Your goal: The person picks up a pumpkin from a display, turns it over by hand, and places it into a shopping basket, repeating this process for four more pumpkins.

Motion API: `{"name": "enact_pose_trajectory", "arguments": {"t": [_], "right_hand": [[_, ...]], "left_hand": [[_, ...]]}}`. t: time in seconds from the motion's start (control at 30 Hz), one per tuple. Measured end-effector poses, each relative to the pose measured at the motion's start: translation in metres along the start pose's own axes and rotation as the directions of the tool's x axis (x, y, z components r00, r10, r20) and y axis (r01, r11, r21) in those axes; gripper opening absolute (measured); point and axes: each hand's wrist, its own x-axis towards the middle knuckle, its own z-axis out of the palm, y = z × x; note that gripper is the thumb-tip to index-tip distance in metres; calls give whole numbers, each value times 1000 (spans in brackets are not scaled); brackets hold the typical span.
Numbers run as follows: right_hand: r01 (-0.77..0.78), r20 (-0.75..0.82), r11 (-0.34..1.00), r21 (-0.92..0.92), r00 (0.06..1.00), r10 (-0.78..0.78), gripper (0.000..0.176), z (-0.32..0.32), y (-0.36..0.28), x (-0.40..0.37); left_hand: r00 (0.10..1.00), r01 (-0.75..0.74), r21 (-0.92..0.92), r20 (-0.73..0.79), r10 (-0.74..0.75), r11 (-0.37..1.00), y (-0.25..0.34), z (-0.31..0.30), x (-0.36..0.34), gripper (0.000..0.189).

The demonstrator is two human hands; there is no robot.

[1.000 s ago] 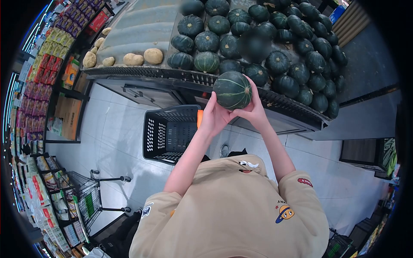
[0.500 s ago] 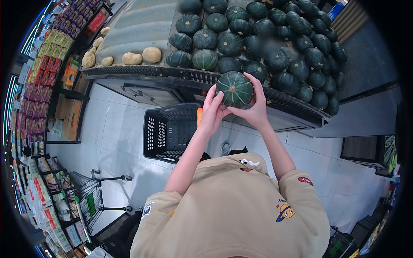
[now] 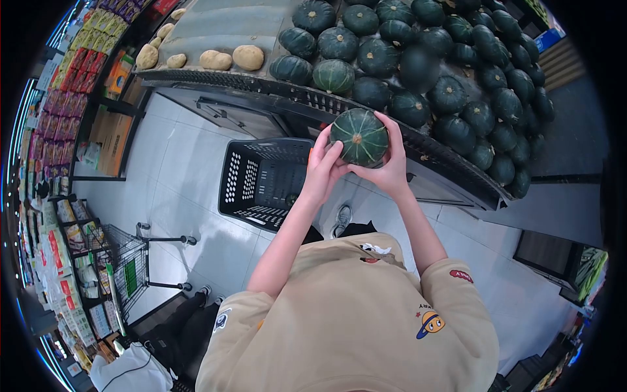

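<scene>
Both hands grasp one striped green pumpkin [image 3: 359, 137], held up just beyond the right-hand side of the black basket [image 3: 245, 176] as the view shows it. The left hand [image 3: 323, 170] cups the side of the pumpkin nearer the basket, its thumb lying on the skin that faces the camera. The right hand [image 3: 390, 166] grips the side away from the basket, with fingers reaching up around the edge and the thumb along the lower part. A tan spot, from which pale stripes spread, faces the camera. The basket sits on the tiled floor [image 3: 202, 189], partly covered by the left forearm; inside it, close to that forearm, is a small, round, dark green thing, too hidden to make out fully. Beyond the basket runs the bench [image 3: 261, 85], with a dark perforated edge. On it, beyond the basket and to its right, many dark green pumpkins [image 3: 379, 57] lie close together, while pale potatoes [image 3: 248, 57] lie beyond the basket, some of them further to its left. Well to the left of the basket are a wire shopping cart [image 3: 127, 261] and shelves of colourful packets [image 3: 65, 124]. Another person [image 3: 176, 333], in dark trousers, is nearer the camera than the basket and to its left.
</scene>
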Motion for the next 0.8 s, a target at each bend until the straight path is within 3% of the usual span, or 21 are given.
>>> {"name": "enact_pose_trajectory", "arguments": {"t": [0.17, 0.23, 0.27, 0.3, 0.37, 0.43, 0.5, 0.63, 0.73, 0.8], "right_hand": [[-21, 73, 997, -77, 997, 27, 87, 16, 11, 1], [-18, 116, 993, -115, 993, 32, 85, 24, 14, 0], [-23, 156, 994, -110, 987, 40, 84, 30, 16, 0], [-34, 195, 994, -105, 979, 54, 82, 36, 18, -3], [31, 268, 990, -140, 963, 8, 82, 48, 22, -9], [107, 338, 978, -178, 940, -41, 82, 59, 27, -17], [189, 401, 942, -276, 914, -66, 83, 71, 33, -29], [164, 480, 932, -324, 877, 12, 86, 100, 40, -46], [137, 508, 936, -326, 860, 51, 96, 128, 48, -47], [113, 515, 898, -425, 846, 137, 98, 148, 50, -45]], "left_hand": [[992, 52, 64, -119, -44, 997, 0, -16, -12, 50], [975, -27, 368, -197, 106, 930, -3, -19, -19, 58], [968, -53, 379, -210, 141, 924, -9, -30, -22, 71], [959, -43, 377, -243, 144, 925, -14, -36, -27, 71], [914, -130, 664, -208, 349, 736, -19, -46, -34, 80], [895, 1, 673, -330, 299, 739, -15, -43, -47, 89], [855, 48, 830, -321, 407, 555, -23, -57, -60, 87], [850, 103, 790, -386, 359, 604, -24, -90, -80, 81], [848, 46, 407, -499, 179, 912, -25, -138, -91, 71], [818, 70, 9, -573, -52, 998, -20, -178, -100, 62]]}}
